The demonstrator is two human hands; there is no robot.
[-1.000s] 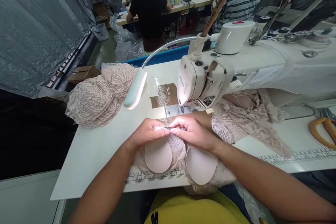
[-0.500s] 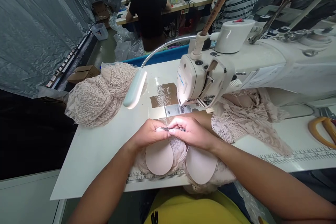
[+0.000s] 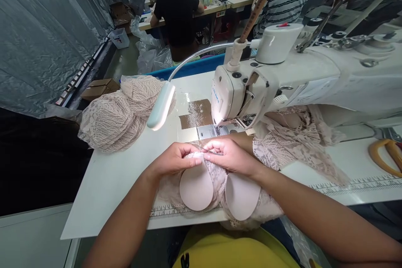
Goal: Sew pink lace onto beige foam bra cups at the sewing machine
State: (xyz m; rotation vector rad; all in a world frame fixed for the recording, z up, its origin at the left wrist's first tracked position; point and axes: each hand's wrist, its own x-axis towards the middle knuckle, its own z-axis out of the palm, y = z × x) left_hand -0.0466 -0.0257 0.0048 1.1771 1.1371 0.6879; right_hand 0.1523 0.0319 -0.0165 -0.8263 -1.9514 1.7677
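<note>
A pale pink lace bra [image 3: 217, 176] with two smooth cups lies at the table's front, in front of the sewing machine's needle area. Between finger and thumb, my left hand [image 3: 176, 160] pinches the upper edge of the left cup [image 3: 196, 188]. My right hand [image 3: 230, 157] is closed beside it, its fingertips around a slim metal tool that looks like tweezers, close to the same lace edge. The fingers mostly hide this tool. The right cup [image 3: 242, 197] rests below my right wrist. Just beyond my fingertips is the sewing machine [image 3: 230, 92].
Bunched lace pieces [image 3: 108, 119] sit at the table's left, under a lamp [image 3: 161, 106] on a bendy neck. More lace [image 3: 301, 146] lies right of the needle. Orange-handled scissors [image 3: 387, 157] are at far right. A ruler strip [image 3: 169, 212] runs along the front edge. Co-workers [image 3: 177, 12] are beyond.
My left hand has shifted its hold, with the thumb lower on the cup's top edge. The left cup has moved slightly right and stands more upright. The metal tool shows less.
</note>
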